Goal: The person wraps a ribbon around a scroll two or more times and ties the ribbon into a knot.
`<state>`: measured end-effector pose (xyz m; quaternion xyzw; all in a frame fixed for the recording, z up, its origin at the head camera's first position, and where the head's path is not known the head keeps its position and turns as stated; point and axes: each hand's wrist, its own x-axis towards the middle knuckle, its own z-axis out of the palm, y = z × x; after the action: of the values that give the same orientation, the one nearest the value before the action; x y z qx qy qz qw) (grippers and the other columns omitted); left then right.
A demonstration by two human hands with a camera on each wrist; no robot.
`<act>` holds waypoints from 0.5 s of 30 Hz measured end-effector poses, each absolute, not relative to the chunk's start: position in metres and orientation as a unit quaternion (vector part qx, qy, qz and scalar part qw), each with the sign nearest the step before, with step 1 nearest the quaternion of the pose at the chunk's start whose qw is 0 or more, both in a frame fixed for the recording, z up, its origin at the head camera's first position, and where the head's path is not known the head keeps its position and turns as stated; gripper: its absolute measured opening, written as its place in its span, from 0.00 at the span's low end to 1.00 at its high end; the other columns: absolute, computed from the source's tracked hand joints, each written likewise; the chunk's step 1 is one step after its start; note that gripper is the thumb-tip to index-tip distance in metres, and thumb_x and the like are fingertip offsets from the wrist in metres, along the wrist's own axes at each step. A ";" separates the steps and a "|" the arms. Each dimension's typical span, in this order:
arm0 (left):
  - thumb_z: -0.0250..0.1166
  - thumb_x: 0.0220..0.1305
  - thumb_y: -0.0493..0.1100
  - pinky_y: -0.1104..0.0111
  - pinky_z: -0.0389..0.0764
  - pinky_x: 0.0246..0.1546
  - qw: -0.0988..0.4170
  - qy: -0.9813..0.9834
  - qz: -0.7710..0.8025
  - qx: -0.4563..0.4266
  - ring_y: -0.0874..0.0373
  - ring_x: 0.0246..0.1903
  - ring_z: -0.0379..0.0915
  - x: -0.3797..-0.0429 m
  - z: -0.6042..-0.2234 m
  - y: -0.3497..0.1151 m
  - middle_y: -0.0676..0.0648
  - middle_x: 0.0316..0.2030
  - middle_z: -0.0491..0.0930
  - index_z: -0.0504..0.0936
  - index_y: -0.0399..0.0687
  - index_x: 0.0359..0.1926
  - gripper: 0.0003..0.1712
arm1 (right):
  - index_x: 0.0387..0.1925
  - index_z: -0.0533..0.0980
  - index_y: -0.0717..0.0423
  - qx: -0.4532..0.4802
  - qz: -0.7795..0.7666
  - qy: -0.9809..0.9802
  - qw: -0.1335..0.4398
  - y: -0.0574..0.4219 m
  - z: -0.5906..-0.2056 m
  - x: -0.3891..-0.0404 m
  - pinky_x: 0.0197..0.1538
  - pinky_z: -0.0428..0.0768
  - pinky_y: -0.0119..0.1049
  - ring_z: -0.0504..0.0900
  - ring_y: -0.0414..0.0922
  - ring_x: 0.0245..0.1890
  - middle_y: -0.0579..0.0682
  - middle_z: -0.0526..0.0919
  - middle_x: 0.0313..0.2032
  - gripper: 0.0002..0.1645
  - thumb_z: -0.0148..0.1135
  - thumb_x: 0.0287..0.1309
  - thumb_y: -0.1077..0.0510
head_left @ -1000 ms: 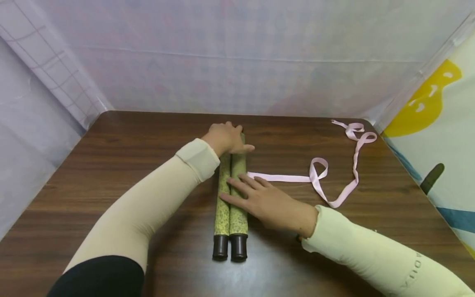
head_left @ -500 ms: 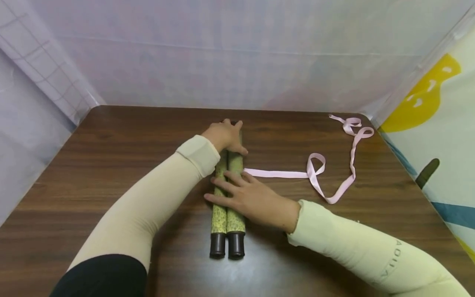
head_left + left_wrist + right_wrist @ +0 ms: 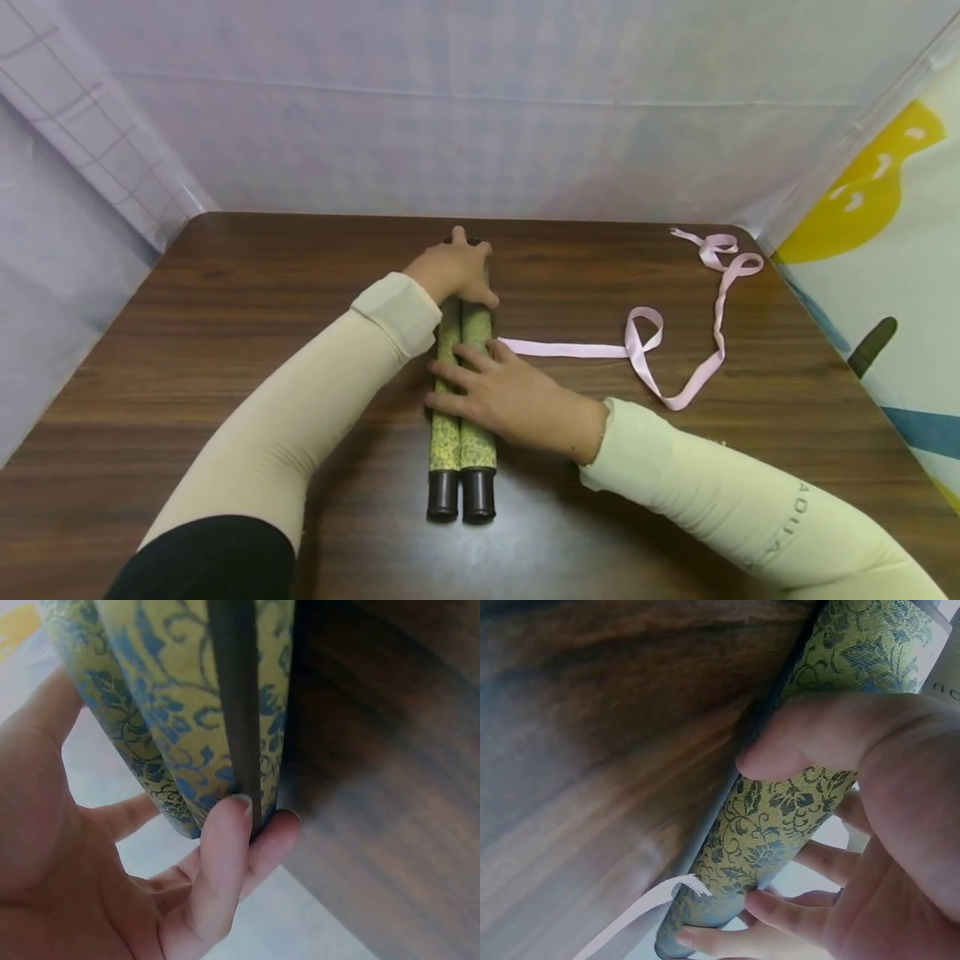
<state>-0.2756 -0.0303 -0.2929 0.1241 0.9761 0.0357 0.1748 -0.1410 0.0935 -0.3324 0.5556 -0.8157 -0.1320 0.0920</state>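
Observation:
A yellow-green scroll with a dark floral pattern [image 3: 477, 446] lies on the table as two rolls side by side, dark knobs [image 3: 479, 493] toward me. My left hand [image 3: 456, 275] holds its far end, fingers spread over the top; the left wrist view shows fingertips [image 3: 232, 825] at the edge of the patterned cloth [image 3: 180, 712]. Across the middle of both rolls my right hand [image 3: 510, 400] grips, fingers reaching the left side. In the right wrist view its thumb [image 3: 787, 742] presses the roll's side [image 3: 757, 832]. A pink ribbon [image 3: 562, 348] trails from the scroll's right side.
The ribbon runs right in loops to its far end [image 3: 718, 246] near the back right corner of the brown wooden table [image 3: 225, 333]. A pale curtain [image 3: 480, 108] hangs behind, and a patterned cloth [image 3: 915, 292] borders the right side.
My right hand has moved left, its fingers now reaching across both rolls. My left hand stays at the far end, one finger stretched out further. The head view has shifted slightly.

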 end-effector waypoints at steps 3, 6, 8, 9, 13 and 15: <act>0.61 0.53 0.66 0.47 0.71 0.54 0.160 0.978 0.025 0.129 0.33 0.58 0.57 -0.275 -0.287 -0.026 0.31 0.70 0.33 0.46 0.55 0.73 0.53 | 0.63 0.67 0.38 0.556 -0.127 -0.815 0.105 0.098 -0.329 -0.141 0.54 0.72 0.61 0.58 0.59 0.64 0.53 0.66 0.65 0.41 0.70 0.46 0.60; 0.61 0.53 0.67 0.48 0.69 0.56 0.154 0.978 0.017 0.136 0.34 0.58 0.59 -0.274 -0.285 -0.018 0.30 0.70 0.34 0.46 0.53 0.73 0.54 | 0.62 0.67 0.39 0.554 -0.123 -0.817 0.102 0.105 -0.326 -0.139 0.53 0.72 0.62 0.58 0.58 0.64 0.53 0.65 0.65 0.41 0.69 0.46 0.63; 0.60 0.53 0.68 0.49 0.69 0.57 0.156 0.978 0.010 0.140 0.35 0.57 0.60 -0.273 -0.284 -0.012 0.30 0.70 0.35 0.47 0.52 0.73 0.55 | 0.62 0.66 0.39 0.552 -0.120 -0.820 0.091 0.111 -0.323 -0.138 0.54 0.72 0.61 0.57 0.58 0.64 0.53 0.64 0.66 0.42 0.70 0.45 0.63; 0.60 0.53 0.68 0.50 0.69 0.58 0.156 0.977 0.008 0.141 0.36 0.57 0.61 -0.273 -0.284 -0.008 0.30 0.70 0.36 0.47 0.52 0.73 0.55 | 0.63 0.65 0.39 0.551 -0.121 -0.821 0.085 0.114 -0.322 -0.137 0.54 0.72 0.61 0.56 0.58 0.65 0.53 0.64 0.66 0.43 0.70 0.44 0.64; 0.59 0.53 0.70 0.52 0.69 0.58 0.151 0.978 -0.005 0.144 0.40 0.56 0.63 -0.272 -0.281 0.006 0.31 0.70 0.38 0.46 0.52 0.73 0.55 | 0.63 0.64 0.41 0.546 -0.117 -0.827 0.071 0.127 -0.317 -0.137 0.55 0.71 0.59 0.55 0.58 0.65 0.54 0.62 0.66 0.49 0.74 0.37 0.63; 0.58 0.53 0.70 0.54 0.70 0.57 0.145 0.978 -0.011 0.147 0.43 0.54 0.65 -0.272 -0.280 0.013 0.32 0.70 0.40 0.46 0.52 0.73 0.55 | 0.63 0.63 0.41 0.544 -0.115 -0.828 0.070 0.134 -0.316 -0.139 0.55 0.71 0.59 0.55 0.57 0.65 0.53 0.62 0.66 0.50 0.74 0.36 0.63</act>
<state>-0.2722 0.0135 -0.2798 0.1466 0.9784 -0.0113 0.1450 -0.1387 0.1337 -0.3158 0.5445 -0.8279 -0.1152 0.0696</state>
